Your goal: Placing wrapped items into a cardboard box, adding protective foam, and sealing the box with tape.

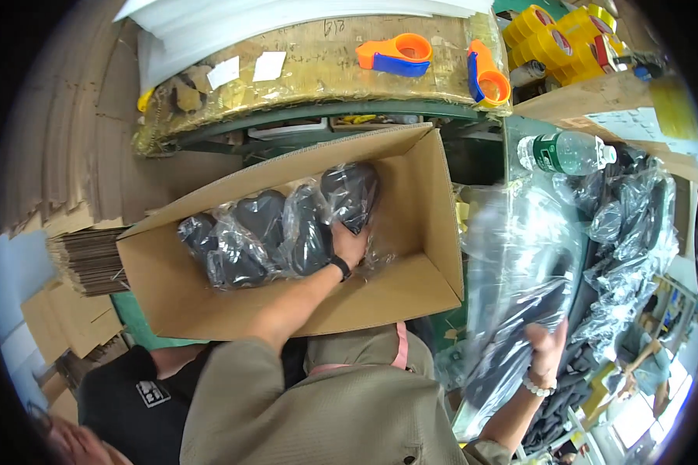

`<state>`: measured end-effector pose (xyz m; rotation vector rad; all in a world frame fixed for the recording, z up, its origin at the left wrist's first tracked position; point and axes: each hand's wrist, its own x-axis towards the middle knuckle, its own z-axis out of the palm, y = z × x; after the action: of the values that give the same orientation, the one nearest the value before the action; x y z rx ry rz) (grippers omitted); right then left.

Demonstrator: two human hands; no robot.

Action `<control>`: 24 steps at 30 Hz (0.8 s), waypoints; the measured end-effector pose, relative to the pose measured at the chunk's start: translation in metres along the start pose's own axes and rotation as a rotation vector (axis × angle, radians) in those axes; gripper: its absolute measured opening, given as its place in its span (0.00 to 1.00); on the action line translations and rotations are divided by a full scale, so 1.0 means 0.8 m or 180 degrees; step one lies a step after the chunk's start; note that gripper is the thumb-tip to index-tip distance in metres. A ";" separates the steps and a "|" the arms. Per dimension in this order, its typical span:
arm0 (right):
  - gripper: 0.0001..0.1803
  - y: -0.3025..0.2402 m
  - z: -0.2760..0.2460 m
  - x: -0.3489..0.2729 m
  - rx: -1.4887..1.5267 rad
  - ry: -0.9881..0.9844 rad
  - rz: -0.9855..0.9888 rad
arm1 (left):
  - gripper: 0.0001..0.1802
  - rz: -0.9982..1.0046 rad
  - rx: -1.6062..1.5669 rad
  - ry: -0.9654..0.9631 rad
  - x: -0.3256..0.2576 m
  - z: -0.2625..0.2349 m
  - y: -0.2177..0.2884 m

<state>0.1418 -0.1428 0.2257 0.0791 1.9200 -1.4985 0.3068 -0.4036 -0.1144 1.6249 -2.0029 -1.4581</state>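
An open cardboard box (434, 225) stands in front of me with several black, rounded, padded-looking pieces in clear plastic bags lined up inside. My left hand (350, 244) reaches into it, fingers closed around the lower end of the rightmost bagged black piece (349, 190); that piece hides some of the fingertips. Out to the right, my right hand (547, 353) is smeared by motion at the edge of a long, dark bagged piece (520, 337). Whether its fingers grip the plastic I cannot tell.
Behind the box is a taped bench (310, 74) with two orange-and-blue tape dispensers (399, 54). Yellow tape rolls (551, 46), a water bottle (566, 153) and more bagged black pieces (632, 225) lie right. Flat cardboard (89, 260) is stacked left; a black-shirted person (132, 403) is close by.
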 end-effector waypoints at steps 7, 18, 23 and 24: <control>0.41 0.019 0.321 0.145 -0.2671 -0.1298 0.0471 | 0.29 0.0345 0.0430 0.0309 0.036 0.051 -0.170; 0.47 0.408 0.316 0.353 -0.3742 0.0135 -0.0445 | 0.36 -0.1229 0.0403 -0.0896 0.062 -0.014 -0.088; 0.51 0.352 0.339 0.346 -0.3455 -0.0151 -0.0575 | 0.34 0.0377 0.0969 -0.1540 0.049 -0.141 -0.022; 0.53 0.344 0.329 0.348 -0.3540 -0.0215 -0.0034 | 0.33 0.0299 0.0869 -0.2124 0.050 -0.167 0.025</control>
<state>0.1772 -0.3803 -0.1804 -0.4671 2.4101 -0.2676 0.3658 -0.5129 -0.0485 1.1871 -2.6817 -1.9419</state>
